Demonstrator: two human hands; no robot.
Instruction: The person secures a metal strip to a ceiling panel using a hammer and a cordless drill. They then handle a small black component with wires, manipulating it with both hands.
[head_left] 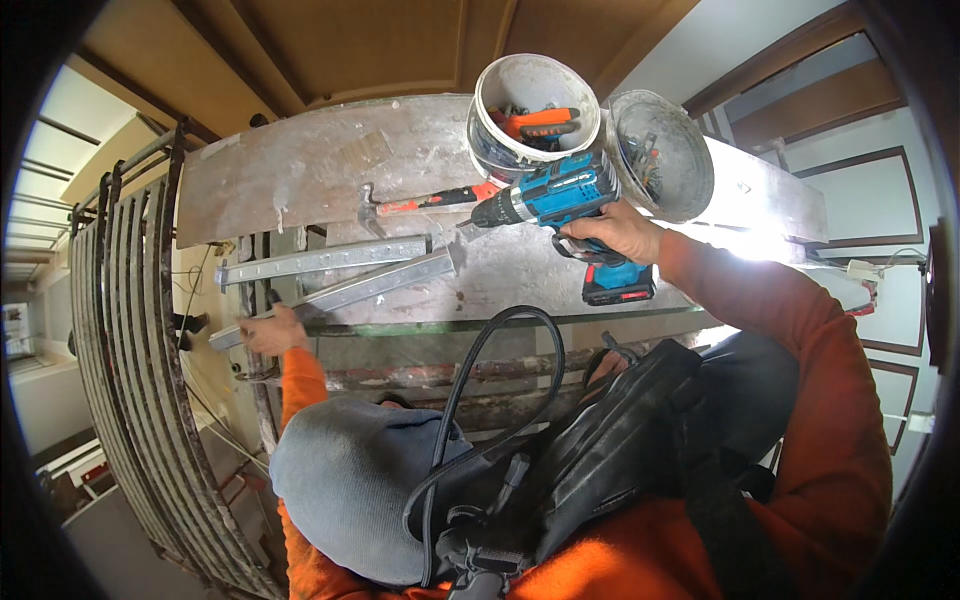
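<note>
My right hand [618, 235] grips the handle of a blue-and-black cordless drill [560, 205], held above the boards with its chuck pointing left. My left hand [280, 332] is on the near end of a galvanized metal channel [378, 288], fingers curled at it. A second channel [330, 258] lies just behind that one. A claw hammer [425, 200] with an orange-and-black handle rests behind the drill's chuck. A white bucket [488, 135] holds orange-handled tools [540, 122]. Beside it, a grey bucket [690, 160] has small hardware in it.
I sit on a scaffold of plaster-spattered planks [270, 170]. A slatted metal platform [125, 330] stands at left, with loose cables [200, 300] beside it. A wooden panel [390, 50] is behind; white panelled doors [860, 190] are at right. A black hose [530, 315] loops by my knees.
</note>
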